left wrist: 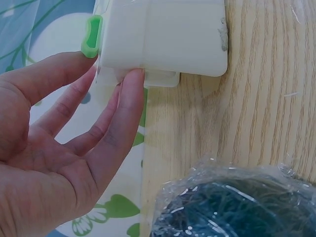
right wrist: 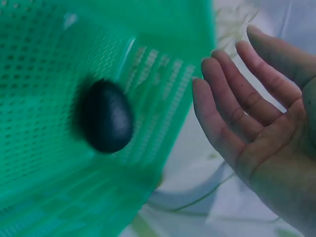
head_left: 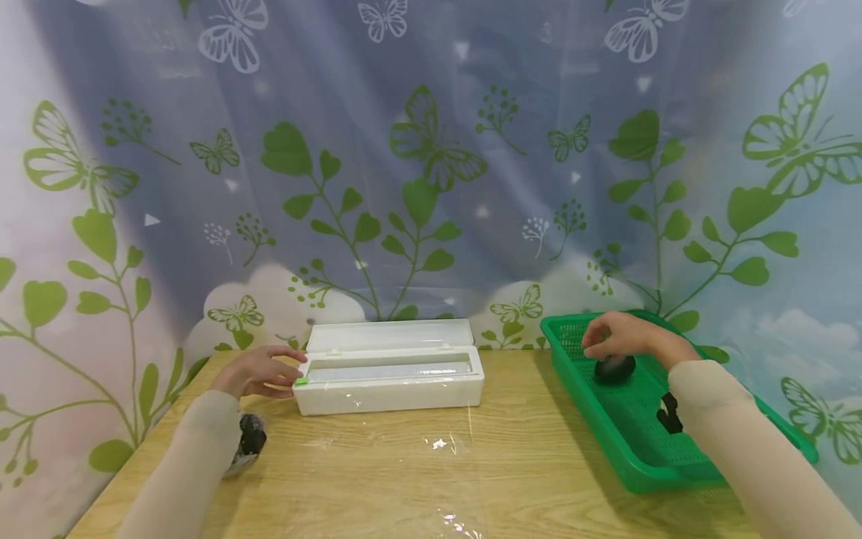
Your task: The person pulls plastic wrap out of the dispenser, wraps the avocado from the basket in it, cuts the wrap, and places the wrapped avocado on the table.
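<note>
At the table's far edge stands a long white cling film dispenser (head_left: 390,397) with its lid (head_left: 390,335) raised and a green slider (left wrist: 92,35) at its left end. My left hand (head_left: 259,370) is at that end: the thumb tip meets the slider and the other fingers reach to the end wall, fairly straight. My right hand (head_left: 622,337) hovers over the far part of a green basket (head_left: 592,419), loosely bent and holding nothing. Below it in the basket lies a dark, smooth, egg-shaped thing (right wrist: 107,116), apart from my fingers.
Near my left wrist a dark bluish-green, stringy bundle (left wrist: 232,207) wrapped in clear film lies on the wooden table (head_left: 377,464). A butterfly-and-leaf patterned curtain (head_left: 431,187) hangs directly behind the dispenser and basket.
</note>
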`<state>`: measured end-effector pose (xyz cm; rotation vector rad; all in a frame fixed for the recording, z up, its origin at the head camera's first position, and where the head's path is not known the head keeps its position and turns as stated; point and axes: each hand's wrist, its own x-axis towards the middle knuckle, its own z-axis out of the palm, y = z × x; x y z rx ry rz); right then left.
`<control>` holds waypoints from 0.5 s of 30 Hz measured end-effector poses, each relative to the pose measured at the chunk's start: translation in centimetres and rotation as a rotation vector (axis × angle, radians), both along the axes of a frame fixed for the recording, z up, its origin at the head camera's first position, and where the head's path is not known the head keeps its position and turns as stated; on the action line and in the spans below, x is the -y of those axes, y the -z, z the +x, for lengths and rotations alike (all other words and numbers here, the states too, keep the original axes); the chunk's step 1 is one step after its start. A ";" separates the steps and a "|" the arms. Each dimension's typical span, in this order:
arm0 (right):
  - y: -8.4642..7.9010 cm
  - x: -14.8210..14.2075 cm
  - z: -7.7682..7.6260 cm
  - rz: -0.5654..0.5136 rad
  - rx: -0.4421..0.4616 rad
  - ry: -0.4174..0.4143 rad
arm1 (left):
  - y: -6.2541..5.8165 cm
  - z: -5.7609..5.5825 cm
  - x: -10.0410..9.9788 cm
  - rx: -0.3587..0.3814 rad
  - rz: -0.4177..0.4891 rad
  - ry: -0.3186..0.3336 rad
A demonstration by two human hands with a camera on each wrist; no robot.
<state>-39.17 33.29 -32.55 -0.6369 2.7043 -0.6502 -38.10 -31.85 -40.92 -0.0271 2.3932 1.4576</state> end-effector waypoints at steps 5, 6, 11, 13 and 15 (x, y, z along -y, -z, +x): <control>1.3 -2.6 -1.2 -0.044 0.030 0.100 | 0.0 0.0 -0.1 -0.008 -0.010 0.002; 1.6 -3.0 -1.4 -0.053 0.031 0.119 | 0.0 0.0 -0.1 -0.008 -0.009 0.001; 3.2 -4.4 -1.9 -0.109 0.025 0.234 | 0.1 0.1 -0.1 -0.002 -0.013 -0.007; 3.7 -4.8 -2.0 -0.125 0.002 0.286 | 0.0 0.1 -0.1 0.001 -0.015 -0.012; 4.2 -5.2 -2.0 -0.136 -0.033 0.346 | -0.1 0.1 0.0 0.000 -0.019 -0.008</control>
